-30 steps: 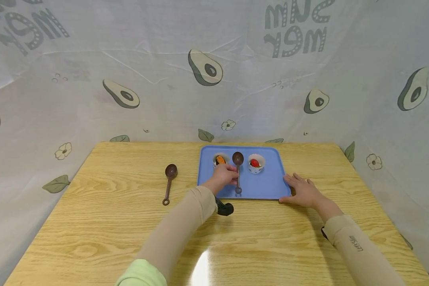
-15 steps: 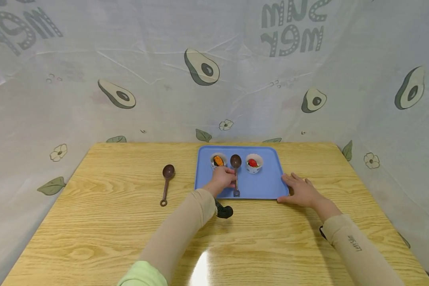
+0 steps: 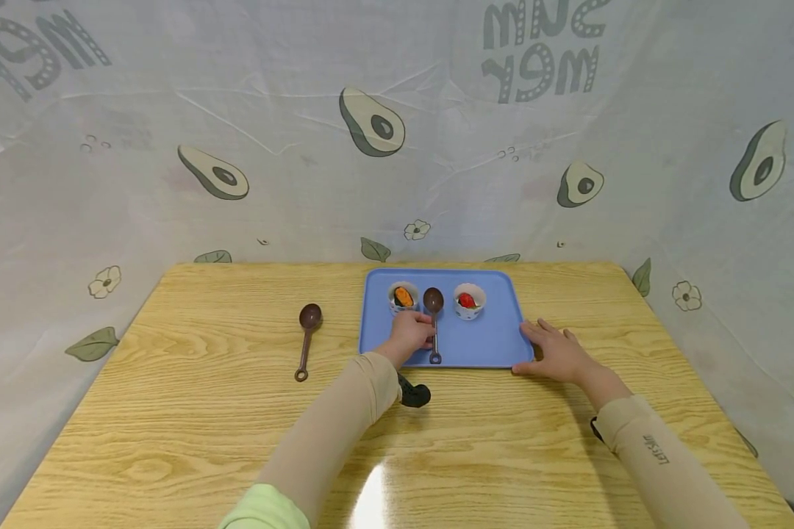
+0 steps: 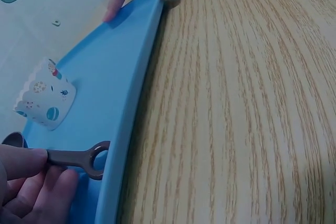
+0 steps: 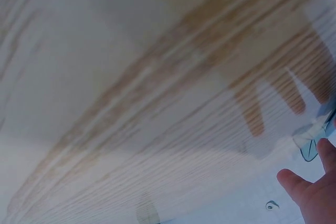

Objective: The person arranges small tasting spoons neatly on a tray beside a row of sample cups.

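My left hand [image 3: 410, 332] pinches the handle of a brown spoon [image 3: 433, 301] low over the blue tray [image 3: 483, 345]. In the left wrist view the spoon's ring end [image 4: 97, 160] lies close to the tray's front rim. On the tray, a patterned paper cup [image 3: 403, 289] with an orange-topped sushi-like piece stands left of the spoon. To its right is a second paper cup [image 3: 470, 311] holding a red-topped piece. My right hand [image 3: 556, 353] rests with fingers spread at the tray's right front corner; in the right wrist view only some fingertips [image 5: 294, 182] show.
Another brown spoon [image 3: 309, 323] lies on the wooden table [image 3: 192, 411], left of the tray. A pale curtain [image 3: 291, 110] printed with avocados hangs behind and beside the table. A dark wrist-worn piece [image 3: 415, 394] juts below my left wrist.
The spoon in my left hand has come down slightly toward the tray, between the two cups. My right hand keeps its place at the tray corner. The head view has shifted a little.
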Tool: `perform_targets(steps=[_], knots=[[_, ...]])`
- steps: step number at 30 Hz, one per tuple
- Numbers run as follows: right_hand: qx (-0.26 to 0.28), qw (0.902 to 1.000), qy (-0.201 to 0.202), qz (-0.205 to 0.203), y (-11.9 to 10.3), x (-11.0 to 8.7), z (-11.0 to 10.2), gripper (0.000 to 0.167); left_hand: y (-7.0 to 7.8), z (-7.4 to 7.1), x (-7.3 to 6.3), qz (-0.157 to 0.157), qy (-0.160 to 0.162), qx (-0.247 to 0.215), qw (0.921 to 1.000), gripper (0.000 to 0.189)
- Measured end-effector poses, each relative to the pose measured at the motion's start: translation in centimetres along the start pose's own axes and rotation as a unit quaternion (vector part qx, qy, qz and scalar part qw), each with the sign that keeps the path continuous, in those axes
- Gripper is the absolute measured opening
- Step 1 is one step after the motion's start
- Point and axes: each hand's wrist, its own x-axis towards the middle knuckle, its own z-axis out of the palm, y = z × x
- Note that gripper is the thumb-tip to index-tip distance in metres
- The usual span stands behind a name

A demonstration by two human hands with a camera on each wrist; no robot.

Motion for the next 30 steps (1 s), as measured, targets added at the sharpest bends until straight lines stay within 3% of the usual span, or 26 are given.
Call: perform_targets(steps=[18, 30], knots=[[-0.004, 1.0000, 0.005, -0.003, 0.09, 0.00, 0.15, 0.097, -0.17, 0.23, 0.03, 0.001, 0.031, 0.047, 0.9984, 0.020], [-0.009, 0.9999, 0.007, -0.005, 0.16, 0.09, 0.28, 0.096, -0.16, 0.25, -0.20, 0.012, 0.024, 0.061, 0.9978, 0.022]])
